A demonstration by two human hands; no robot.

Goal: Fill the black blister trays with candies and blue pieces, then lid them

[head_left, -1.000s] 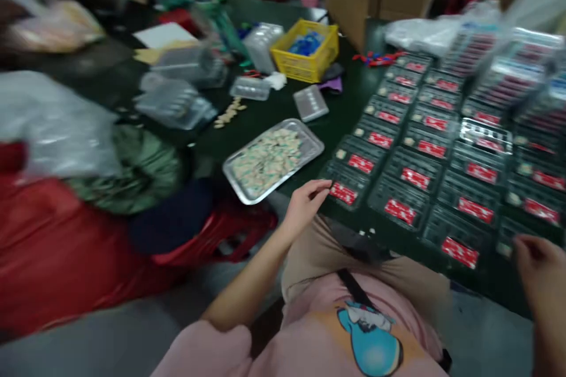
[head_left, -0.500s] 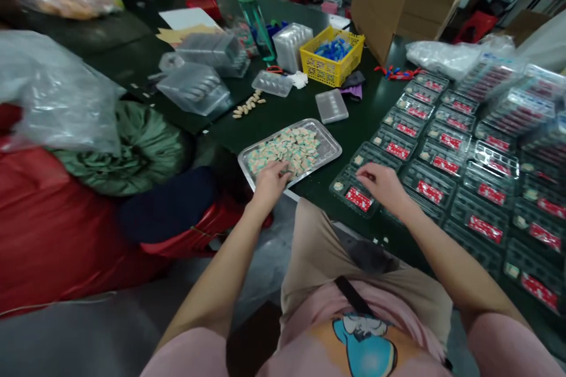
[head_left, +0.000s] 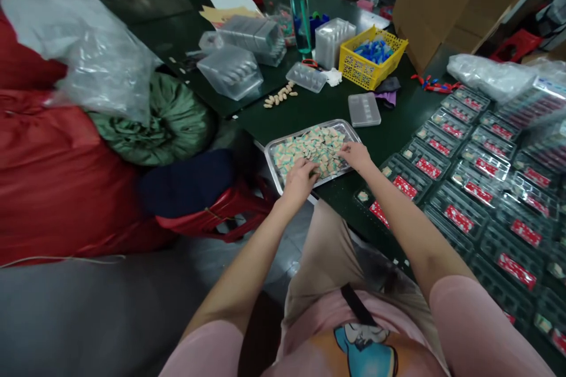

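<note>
A silver metal tray holds a heap of small flat cream and teal pieces. My left hand rests at the heap's near edge, its fingers bent together; anything in them is too small to make out. Over the tray's right end, my right hand touches the pieces with its fingertips pinched, and their contents are hidden. To the right lie rows of clear plastic cases with red and white printed strips; many carry a small pale piece in a corner.
Beyond the tray are a clear lid, pale oval pieces, a yellow basket of blue items, a green bottle and stacked clear containers. Red and green bags stand at left.
My right hand has moved left from the nearest case to the tray's right end. My left hand remains at the tray's near side. The whole view has shifted, with things appearing farther right.
</note>
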